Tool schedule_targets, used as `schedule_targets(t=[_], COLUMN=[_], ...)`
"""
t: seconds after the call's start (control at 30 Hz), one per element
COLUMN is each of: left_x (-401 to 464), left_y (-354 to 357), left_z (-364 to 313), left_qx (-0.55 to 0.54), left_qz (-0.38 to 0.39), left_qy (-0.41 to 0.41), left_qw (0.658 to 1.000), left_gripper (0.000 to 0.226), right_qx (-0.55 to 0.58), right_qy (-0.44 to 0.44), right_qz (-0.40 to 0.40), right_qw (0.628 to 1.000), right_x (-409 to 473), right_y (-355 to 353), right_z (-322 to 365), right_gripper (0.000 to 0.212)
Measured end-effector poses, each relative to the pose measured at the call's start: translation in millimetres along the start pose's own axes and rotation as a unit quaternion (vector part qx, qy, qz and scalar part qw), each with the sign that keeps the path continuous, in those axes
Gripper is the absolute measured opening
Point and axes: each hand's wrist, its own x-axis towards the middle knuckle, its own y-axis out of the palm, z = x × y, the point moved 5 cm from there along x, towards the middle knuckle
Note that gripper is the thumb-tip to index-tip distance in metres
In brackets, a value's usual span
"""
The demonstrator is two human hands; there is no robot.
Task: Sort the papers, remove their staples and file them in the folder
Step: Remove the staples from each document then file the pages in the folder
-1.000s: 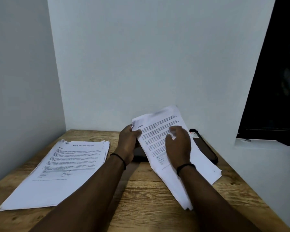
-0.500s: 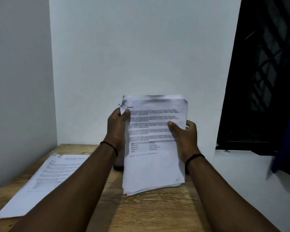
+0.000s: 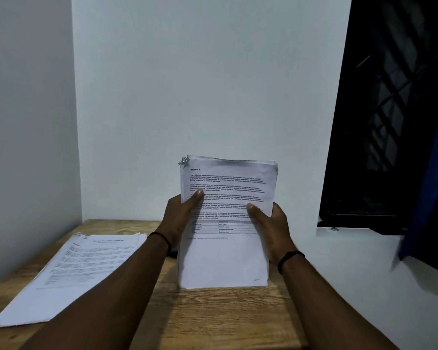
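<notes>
Both hands clamp an upright sheaf of papers on edge on the table.

Our left hand [image 3: 180, 218] and right hand [image 3: 271, 226] pinch the thick stack of white printed sheets [image 3: 225, 258] by its side edges, thumbs on the front page, its bottom edge resting on the brown wooden table [image 3: 213, 319]. We judge it light, floppy and prone to sliding apart, so a mid-height two-sided grip suits; stapled corner [image 3: 184, 162] top-left.

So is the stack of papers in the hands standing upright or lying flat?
Upright. The stack of papers stands on its bottom edge on the table, left hand and right hand gripping its sides.
</notes>
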Motion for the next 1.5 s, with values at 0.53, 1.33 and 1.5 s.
schedule_targets(t=[0.53,1.33,1.5], left_x=[16.3,36.5,36.2], left_y=[-2.6,-62.1,-62.9], left_z=[-2.5,149.1,140.6], left_qx=[-0.057,-0.154,-0.219], left_qz=[0.030,-0.153,-0.044], left_qy=[-0.032,-0.281,-0.312], left_qw=[0.997,0.935,0.923], left_gripper=[0.016,0.028,0.037], right_qx=[-0.075,-0.431,-0.500], right_qy=[-0.006,-0.094,-0.105], right_qz=[-0.091,0.096,0.132], right_qw=[0.993,0.892,0.850], right_x=[23.3,13.2,7.1], right_y=[-2.0,128.8,131.3], right_z=[1.7,-104.3,-115.0], right_gripper=[0.047,0.025,0.043])
